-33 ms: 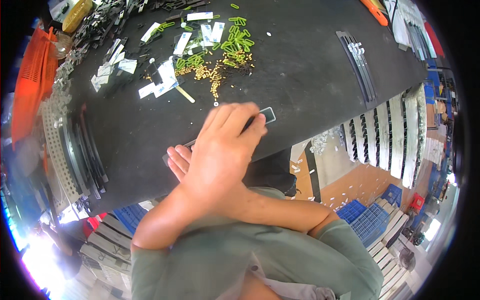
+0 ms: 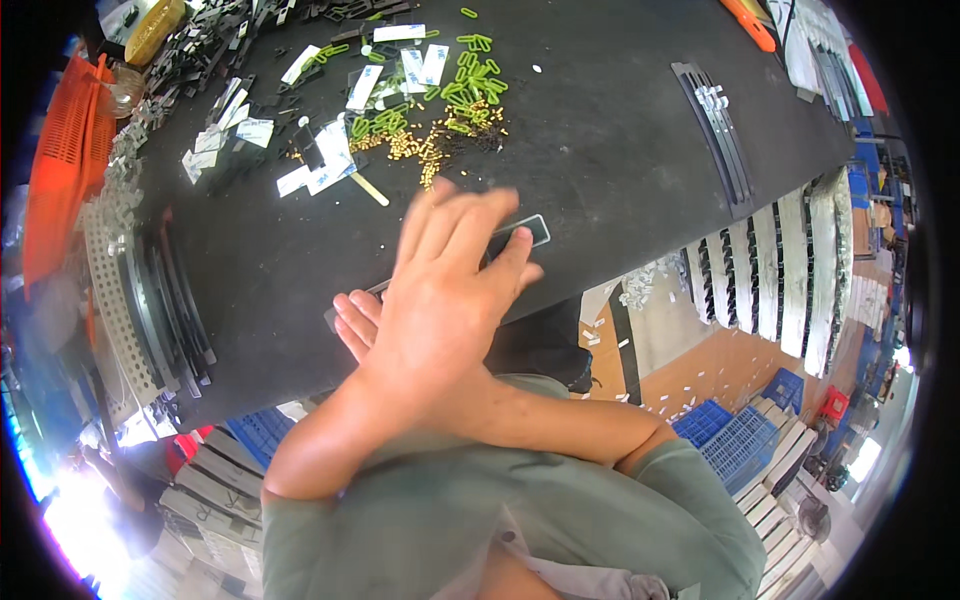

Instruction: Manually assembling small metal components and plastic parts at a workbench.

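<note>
My forearms are crossed at the table edge. My left hand (image 2: 440, 275) lies on top, palm down, blurred at the fingertips, with its fingers spread toward the small parts; it seems to hold nothing. One of its fingertips touches the right end of a long dark strip with a pale rim (image 2: 541, 231), and the hand covers the strip's middle. Beneath it, my right hand (image 2: 358, 322) reaches left, its visible fingers stretched out beside the strip's left end; the rest is hidden. Ahead lie small brass-coloured pieces (image 2: 405, 146), green oblong rings (image 2: 470, 85) and tiny dark pieces (image 2: 487, 138).
White-backed sticker pieces (image 2: 330, 160) and a small wooden stick (image 2: 371, 189) lie beyond my hands. Dark curved strips (image 2: 715, 135) rest at the right, more (image 2: 175, 300) at the left. An orange basket (image 2: 65, 160) stands far left. Blue crates (image 2: 740, 440) are below right.
My left hand's fingers have spread and stretched farther up over the table, covering the small white ring seen before. The right hand and the strip stay in place.
</note>
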`<state>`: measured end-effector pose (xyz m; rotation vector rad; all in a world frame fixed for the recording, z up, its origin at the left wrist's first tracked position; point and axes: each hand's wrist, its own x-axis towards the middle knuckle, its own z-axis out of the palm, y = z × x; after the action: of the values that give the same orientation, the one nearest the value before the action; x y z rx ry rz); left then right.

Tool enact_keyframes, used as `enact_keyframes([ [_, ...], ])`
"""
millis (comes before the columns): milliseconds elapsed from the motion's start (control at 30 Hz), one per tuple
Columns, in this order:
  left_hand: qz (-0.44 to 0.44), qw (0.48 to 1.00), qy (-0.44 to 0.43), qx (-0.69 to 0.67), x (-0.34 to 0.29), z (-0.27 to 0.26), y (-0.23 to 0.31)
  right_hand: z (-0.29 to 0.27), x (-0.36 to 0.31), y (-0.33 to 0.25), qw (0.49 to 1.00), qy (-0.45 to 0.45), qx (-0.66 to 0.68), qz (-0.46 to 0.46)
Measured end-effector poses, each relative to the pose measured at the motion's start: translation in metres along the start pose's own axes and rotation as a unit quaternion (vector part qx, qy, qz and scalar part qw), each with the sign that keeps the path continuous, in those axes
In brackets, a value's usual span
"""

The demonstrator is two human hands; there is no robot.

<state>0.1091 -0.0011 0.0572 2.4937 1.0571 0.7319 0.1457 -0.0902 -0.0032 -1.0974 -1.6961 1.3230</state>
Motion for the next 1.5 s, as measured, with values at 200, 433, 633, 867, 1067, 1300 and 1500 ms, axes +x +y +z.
enact_keyframes([
  [200,-0.096,0.995,0.002,0.009,-0.02,-0.024,-0.009,-0.018,-0.003,0.009,0.964,-0.006,-0.243,-0.106],
  [433,-0.174,0.984,-0.012,0.024,-0.073,-0.058,-0.027,-0.06,-0.028,-0.019,0.983,0.121,0.108,0.087],
  [633,-0.22,0.943,0.063,-0.24,-0.099,-0.035,-0.003,-0.074,-0.017,-0.042,0.909,0.172,0.304,0.225],
  [867,-0.179,0.9,0.007,-0.397,-0.099,-0.028,0.012,-0.105,-0.035,-0.036,0.902,0.312,0.246,0.167],
  [1067,-0.218,0.962,0.139,-0.083,-0.106,-0.094,-0.061,-0.203,-0.058,-0.002,0.927,0.257,-0.204,0.182],
  [1300,-0.286,0.92,0.195,0.183,-0.089,-0.183,-0.216,-0.181,-0.036,-0.023,0.785,0.411,-0.444,0.133],
  [1500,-0.331,0.866,0.032,0.373,-0.074,-0.203,-0.333,-0.118,-0.005,-0.053,0.925,0.293,-0.243,-0.011],
])
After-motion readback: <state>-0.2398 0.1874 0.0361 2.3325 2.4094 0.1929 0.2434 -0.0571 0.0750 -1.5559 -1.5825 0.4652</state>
